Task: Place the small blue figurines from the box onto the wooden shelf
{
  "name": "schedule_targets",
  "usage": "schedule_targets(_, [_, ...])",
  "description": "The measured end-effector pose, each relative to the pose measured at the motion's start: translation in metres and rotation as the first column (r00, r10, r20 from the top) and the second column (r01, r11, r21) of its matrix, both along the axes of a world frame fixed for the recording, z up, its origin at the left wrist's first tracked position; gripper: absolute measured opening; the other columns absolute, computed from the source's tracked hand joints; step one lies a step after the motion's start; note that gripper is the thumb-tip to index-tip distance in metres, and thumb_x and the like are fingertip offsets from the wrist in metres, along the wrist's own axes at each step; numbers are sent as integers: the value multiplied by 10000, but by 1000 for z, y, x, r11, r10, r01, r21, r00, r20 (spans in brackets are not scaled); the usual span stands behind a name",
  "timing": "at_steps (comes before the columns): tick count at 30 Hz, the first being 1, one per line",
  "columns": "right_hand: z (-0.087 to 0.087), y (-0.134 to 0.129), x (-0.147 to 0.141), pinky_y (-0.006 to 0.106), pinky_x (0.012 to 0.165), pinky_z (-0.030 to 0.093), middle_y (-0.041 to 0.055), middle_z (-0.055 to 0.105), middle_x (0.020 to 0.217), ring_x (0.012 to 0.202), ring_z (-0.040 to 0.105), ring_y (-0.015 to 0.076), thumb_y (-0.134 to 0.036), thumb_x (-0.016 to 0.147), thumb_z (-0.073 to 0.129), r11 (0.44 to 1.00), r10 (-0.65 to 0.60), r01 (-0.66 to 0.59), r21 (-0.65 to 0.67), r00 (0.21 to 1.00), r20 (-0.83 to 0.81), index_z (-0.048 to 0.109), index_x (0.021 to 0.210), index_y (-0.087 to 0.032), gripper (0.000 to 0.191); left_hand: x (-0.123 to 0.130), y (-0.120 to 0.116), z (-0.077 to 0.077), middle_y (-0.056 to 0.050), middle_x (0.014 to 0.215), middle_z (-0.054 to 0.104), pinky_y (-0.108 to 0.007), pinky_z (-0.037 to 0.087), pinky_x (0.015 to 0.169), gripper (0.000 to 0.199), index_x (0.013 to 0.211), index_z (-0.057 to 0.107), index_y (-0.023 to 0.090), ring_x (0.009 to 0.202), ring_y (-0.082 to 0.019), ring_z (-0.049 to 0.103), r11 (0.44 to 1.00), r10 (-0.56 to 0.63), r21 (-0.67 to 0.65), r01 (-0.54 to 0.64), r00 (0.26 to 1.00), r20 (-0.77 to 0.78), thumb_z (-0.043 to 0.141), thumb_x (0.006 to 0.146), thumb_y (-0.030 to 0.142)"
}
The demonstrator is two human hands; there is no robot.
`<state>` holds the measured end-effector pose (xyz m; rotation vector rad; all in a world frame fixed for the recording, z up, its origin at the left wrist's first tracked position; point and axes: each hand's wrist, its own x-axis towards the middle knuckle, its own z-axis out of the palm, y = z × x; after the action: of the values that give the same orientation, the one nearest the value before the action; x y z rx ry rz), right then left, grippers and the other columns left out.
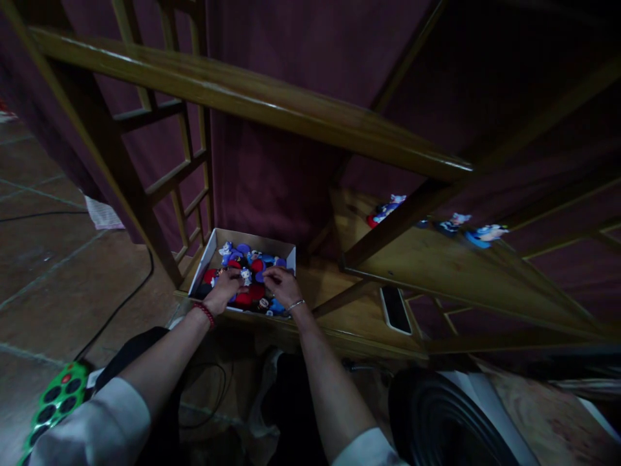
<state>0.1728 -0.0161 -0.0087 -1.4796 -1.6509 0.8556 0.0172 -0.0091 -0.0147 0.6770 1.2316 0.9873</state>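
A white open box [207, 255] stands on the low wooden shelf, filled with small figurines on red, blue and purple round bases. My left hand [224, 290], with a red beaded bracelet at the wrist, reaches in at the box's left side. Its thumb and fingers close around a small white figurine [246, 277]. On the right side of the box, my right hand [284, 286], wearing a thin bracelet, has its fingertips pinched together beside a purple base [260, 276]. Whatever lies between those fingertips is too small to make out.
Several figurines [486, 235] stand on a higher shelf [427, 259] to the right. A phone [396, 309] lies on the low shelf. A wooden rail [252, 97] crosses above the box. A green power strip [61, 401] and a black cable [126, 304] are on the floor at left.
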Motion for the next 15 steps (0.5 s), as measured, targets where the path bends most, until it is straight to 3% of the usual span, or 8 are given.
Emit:
schedule_targets(6, [-6,-8,-9,265,720,488,-19,642,840,753,610,120,-100,648,518,992,18,-28,-122,996,-85,555,952,-215,327,-4,-2,2,8,612,544,-252,498,568,211,744,469,135,540,-101,574,996,76,-51,-73,994,76,557,613,-4])
schedule_targets(15, [-11,-12,-23,278,705,482,-9,645,801,726,599,138,-48,604,500,958,-73,79,-274,997,32,623,836,-199,302,-9,-1,3,-13,675,591,-213,436,578,223,773,562,120,596,-94,558,998,49,33,-50,999,8,654,572,150])
